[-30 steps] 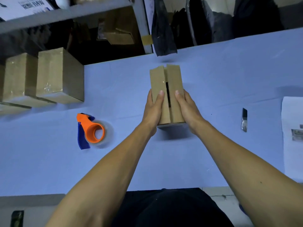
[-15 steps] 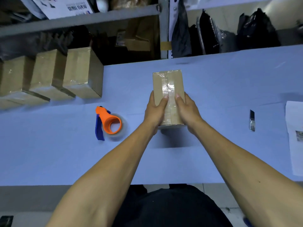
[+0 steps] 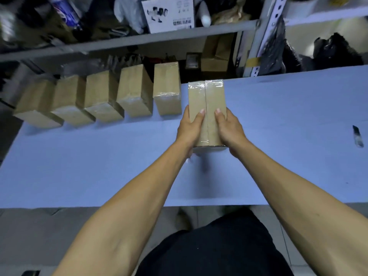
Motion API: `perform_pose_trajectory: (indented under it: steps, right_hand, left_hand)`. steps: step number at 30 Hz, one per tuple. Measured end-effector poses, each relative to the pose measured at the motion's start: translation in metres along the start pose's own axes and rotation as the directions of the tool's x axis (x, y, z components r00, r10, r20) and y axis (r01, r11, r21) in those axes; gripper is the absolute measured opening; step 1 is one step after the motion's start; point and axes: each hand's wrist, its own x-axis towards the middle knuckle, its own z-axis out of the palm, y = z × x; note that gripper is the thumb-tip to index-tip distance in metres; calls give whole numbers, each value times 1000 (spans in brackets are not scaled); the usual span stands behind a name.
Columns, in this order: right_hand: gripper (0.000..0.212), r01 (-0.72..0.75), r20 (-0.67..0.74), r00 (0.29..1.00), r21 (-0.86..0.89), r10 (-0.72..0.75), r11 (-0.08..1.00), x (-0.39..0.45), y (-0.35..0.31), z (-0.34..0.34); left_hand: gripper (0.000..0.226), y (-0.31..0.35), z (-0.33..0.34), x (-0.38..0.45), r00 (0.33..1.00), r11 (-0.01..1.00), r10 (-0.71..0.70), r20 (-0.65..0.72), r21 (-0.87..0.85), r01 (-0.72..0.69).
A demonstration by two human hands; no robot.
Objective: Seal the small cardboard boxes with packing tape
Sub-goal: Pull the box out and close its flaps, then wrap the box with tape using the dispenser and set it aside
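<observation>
While both hands carry it just above the blue table (image 3: 79,166), the scene reads as follows from the head view.

Box in hand: small cardboard box (image 3: 206,108), held near the far edge of the table, just beside the right end of the row of sealed boxes (image 3: 99,98) — clear tape shines along its centre seam and over its far end.

Left hand: left hand (image 3: 190,129) curls round the near left side of the box, thumb lying on the top face.

Right hand: right hand (image 3: 229,130) grips the near right side in the same way, thumb on top.

Handling: likely light and stiff — the walls show no buckling under the grip. Bare cardboard should give good friction; the taped strip looks slick, so the plain side walls are the better hold.

Weak point: corners and edges would probably dent if dropped or squeezed hard.

Writing on the boxes: none visible.

Writing elsewhere: white carton (image 3: 168,13) on the shelf carries dark printed characters, seen upside down and too blurred to read.

Other: small dark tool (image 3: 357,136) lies well apart to the right.
</observation>
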Motion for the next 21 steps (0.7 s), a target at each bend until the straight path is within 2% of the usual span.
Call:
perform_pose_trajectory:
  steps: [8, 14, 17, 21]
  right_hand:
    - [44, 48, 180, 983, -89, -32, 995, -12, -22, 90]
    - [49, 21, 289, 957, -96, 8, 995, -17, -14, 125]
    - [59, -24, 319, 946, -133, 66, 991, -10, -4, 140]
    - [43, -117, 335, 932, -90, 141, 989, -10, 7, 153]
  left_hand:
    - [38, -18, -98, -7, 991, 996, -73, -116, -53, 67]
    - [23, -43, -124, -8, 976, 987, -151, -159, -75, 141]
    - [26, -57, -133, -5, 968, 981, -191, -163, -77, 181]
    - [30, -78, -147, 7, 967, 970, -238, -96, -73, 232]
